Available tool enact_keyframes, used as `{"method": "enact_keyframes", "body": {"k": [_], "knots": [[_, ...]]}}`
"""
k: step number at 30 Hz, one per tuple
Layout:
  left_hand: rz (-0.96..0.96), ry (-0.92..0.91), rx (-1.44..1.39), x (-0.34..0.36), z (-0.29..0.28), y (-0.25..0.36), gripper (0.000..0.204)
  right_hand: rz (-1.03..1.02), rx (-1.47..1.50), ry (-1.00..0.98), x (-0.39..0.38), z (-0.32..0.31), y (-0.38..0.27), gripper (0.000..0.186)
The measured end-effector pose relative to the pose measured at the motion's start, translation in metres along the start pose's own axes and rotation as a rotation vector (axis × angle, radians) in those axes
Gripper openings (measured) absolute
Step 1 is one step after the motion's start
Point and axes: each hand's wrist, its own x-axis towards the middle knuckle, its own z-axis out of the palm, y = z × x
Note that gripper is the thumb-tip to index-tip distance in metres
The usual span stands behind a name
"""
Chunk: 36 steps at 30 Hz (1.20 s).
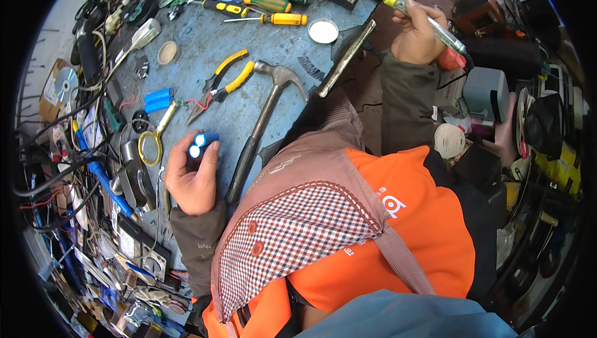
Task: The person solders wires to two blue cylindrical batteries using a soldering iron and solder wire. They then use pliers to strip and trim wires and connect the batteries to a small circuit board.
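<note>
While the left hand [191, 184] pinches two blue cylinders [202, 143] left of centre, the right hand [415, 36] grips a corded, yellow-collared tool [443, 34] at upper right.

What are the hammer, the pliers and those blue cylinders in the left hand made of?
Hammer: head probably steel, from its dull grey sheen; matte black grip, perhaps rubber.
Pliers: bright yellow grips suggest plastic; darker head looks metal.
Blue cylinders: smooth, evenly coloured skin, perhaps plastic film; the white ends' material unclear.

From left hand [193, 182]: hammer [257, 128] obstructs 2 o'clock; pliers [221, 94], 12 o'clock; magnifier [149, 148], 10 o'clock. Free passage: over bench [199, 49] beyond pliers.
</note>
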Motion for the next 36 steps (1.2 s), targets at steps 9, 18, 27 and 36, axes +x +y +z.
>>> {"method": "enact_keyframes", "body": {"k": [9,18,27,36], "knots": [[-0.022,-0.043,0.095,0.000,-0.005,0.003,0.032,0.013,-0.081,-0.065,0.005,0.004,0.006,0.012],[-0.062,-0.047,0.190,0.000,-0.008,0.005,0.029,0.038,-0.184,-0.126,0.011,0.008,0.005,0.011],[-0.046,-0.043,0.262,0.000,-0.008,0.007,0.027,0.076,-0.199,-0.115,0.012,0.007,0.006,0.011],[-0.043,-0.045,0.279,-0.001,-0.010,0.009,0.027,0.051,-0.182,-0.076,0.011,0.007,0.007,0.011]]}}
